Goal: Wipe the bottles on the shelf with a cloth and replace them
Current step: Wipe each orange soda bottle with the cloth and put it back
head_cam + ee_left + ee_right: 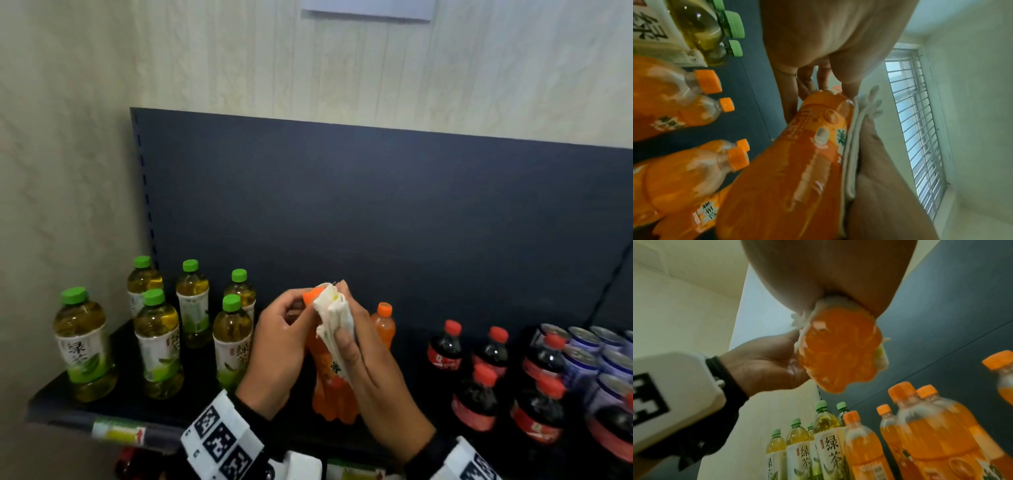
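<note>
At centre of the head view we see the orange bottle (330,387) lifted clear of the shelf (130,407), held between both hands. The left hand (277,346) grips its neck; the right hand (363,359) clamps the cloth (334,317) against its upper side. The left wrist view adds the cloth folded flat between palm and label, and a barred window (914,129) at right. The right wrist view alone shows the bottle's lobed base hanging in air, upper centre. Green tea bottles (157,346) stand lower left, cola bottles (476,394) and cans (613,363) lower right.
</note>
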Action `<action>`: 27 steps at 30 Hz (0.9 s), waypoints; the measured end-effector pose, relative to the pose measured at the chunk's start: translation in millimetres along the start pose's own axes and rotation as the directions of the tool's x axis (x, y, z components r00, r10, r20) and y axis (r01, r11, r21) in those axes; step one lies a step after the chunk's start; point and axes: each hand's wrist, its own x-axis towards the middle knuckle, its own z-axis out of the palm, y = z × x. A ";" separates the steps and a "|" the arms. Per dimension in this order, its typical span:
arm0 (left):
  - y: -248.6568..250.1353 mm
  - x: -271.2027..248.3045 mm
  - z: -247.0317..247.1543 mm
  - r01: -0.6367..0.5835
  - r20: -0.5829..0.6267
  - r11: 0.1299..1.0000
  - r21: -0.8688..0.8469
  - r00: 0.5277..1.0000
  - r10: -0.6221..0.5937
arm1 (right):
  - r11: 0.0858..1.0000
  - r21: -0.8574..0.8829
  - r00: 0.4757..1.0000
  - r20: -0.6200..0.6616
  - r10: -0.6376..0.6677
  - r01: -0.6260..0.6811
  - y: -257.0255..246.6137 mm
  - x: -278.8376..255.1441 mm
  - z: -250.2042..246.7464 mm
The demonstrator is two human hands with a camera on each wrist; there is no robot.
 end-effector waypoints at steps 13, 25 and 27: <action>4.1 13.0 15.2 -0.079 -0.054 0.983 -0.164 0.996 0.071 | 0.566 0.733 0.852 0.033 0.523 -0.377 9.1 9.6 -28.2; -17.8 8.1 41.5 -0.180 -0.133 0.983 -0.015 0.975 0.177 | 0.367 0.854 0.828 0.121 0.548 -0.368 51.6 -10.9 -45.1; -17.3 6.7 46.2 -0.115 -0.096 0.987 -0.114 0.990 0.104 | 0.367 0.861 0.825 0.101 0.556 -0.352 55.9 -6.6 -53.3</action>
